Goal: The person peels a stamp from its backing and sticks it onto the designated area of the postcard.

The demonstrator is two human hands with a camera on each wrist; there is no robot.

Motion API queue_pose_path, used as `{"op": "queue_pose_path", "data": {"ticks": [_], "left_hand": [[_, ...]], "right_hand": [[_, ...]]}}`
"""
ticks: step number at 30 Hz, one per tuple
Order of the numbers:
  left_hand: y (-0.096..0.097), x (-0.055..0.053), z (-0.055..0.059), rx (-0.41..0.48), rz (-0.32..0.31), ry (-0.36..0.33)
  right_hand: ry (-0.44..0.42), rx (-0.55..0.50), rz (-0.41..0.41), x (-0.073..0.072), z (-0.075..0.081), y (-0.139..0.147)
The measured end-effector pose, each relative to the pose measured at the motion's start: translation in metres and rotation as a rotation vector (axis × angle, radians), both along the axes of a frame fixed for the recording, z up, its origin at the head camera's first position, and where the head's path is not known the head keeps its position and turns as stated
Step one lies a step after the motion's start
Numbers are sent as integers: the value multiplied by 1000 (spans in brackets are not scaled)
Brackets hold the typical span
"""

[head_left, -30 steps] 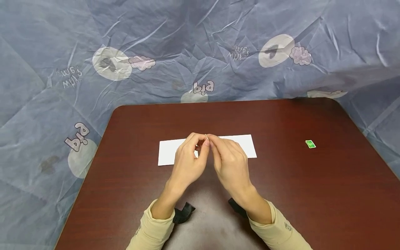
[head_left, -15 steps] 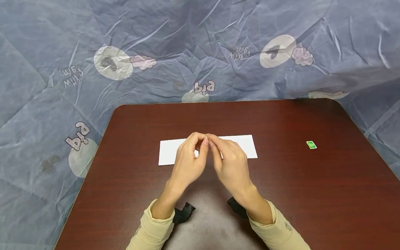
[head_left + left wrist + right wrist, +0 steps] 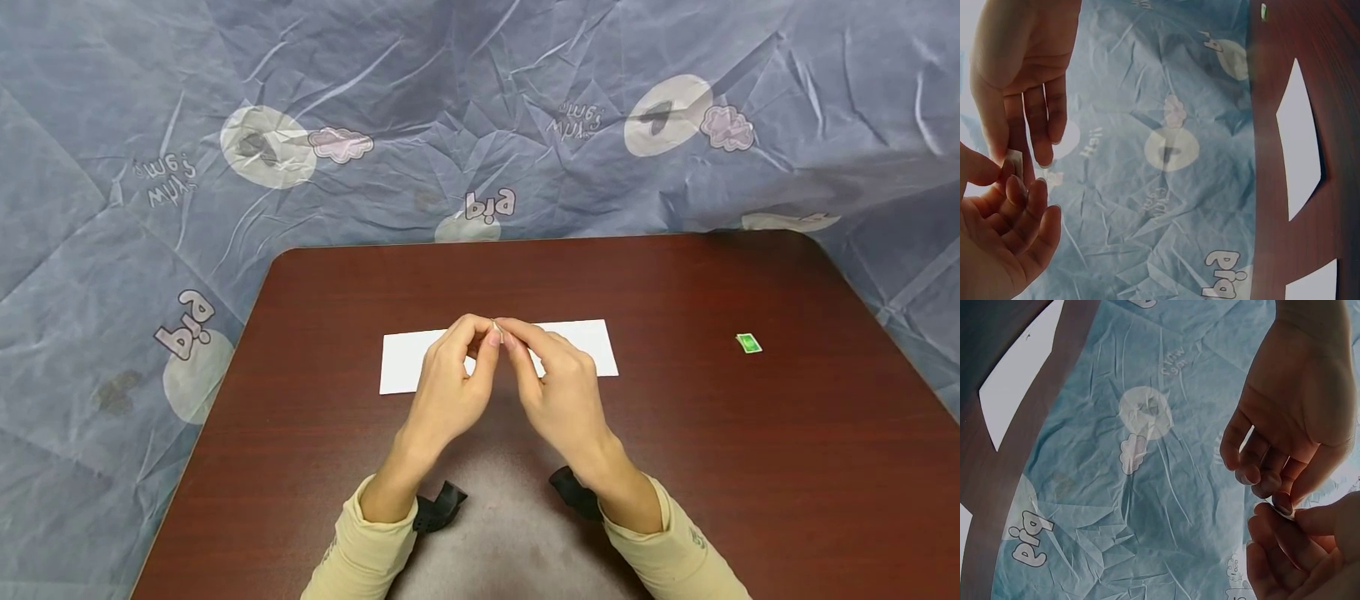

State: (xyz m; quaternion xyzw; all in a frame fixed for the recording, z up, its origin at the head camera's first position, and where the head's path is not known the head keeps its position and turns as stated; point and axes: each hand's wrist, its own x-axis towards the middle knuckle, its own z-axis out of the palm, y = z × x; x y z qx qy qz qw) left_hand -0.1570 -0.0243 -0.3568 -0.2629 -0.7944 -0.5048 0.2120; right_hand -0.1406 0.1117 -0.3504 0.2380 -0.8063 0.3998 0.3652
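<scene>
In front of me both hands meet at the fingertips over the table. My left hand (image 3: 452,375) pinches a small pale, flat piece (image 3: 1018,162) between thumb and index finger. From the other side my right hand (image 3: 558,383) pinches the same piece with its thumb and index finger. Fingers cover most of it, so I cannot tell what kind of thing it is. In the left wrist view it looks thin, whitish and straight-edged. Beyond and below the hands, white sheets (image 3: 401,363) lie on the table, partly hidden by them.
The dark red-brown table (image 3: 675,458) spreads all round. On its right side lies a little stack of green, white-edged cards (image 3: 748,342). Behind the table hangs a creased blue-grey cloth (image 3: 420,83) with printed figures. Black straps (image 3: 441,507) sit at my wrists.
My right hand has turned slightly, with its thumb spread a little more from the fingers. More of the pale piece shows between the fingertips. The left hand stays nearly still.
</scene>
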Motion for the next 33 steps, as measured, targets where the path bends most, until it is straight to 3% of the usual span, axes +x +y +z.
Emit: {"op": "queue_pose_path", "data": {"ticks": [17,33], "left_hand": [[-2,-1,1,6,-53,2],[-3,0,3,4,-71,-5]], "right_hand": [[-73,-80,94,-1,4,3],[-111,-81,87,0,6,5]]}}
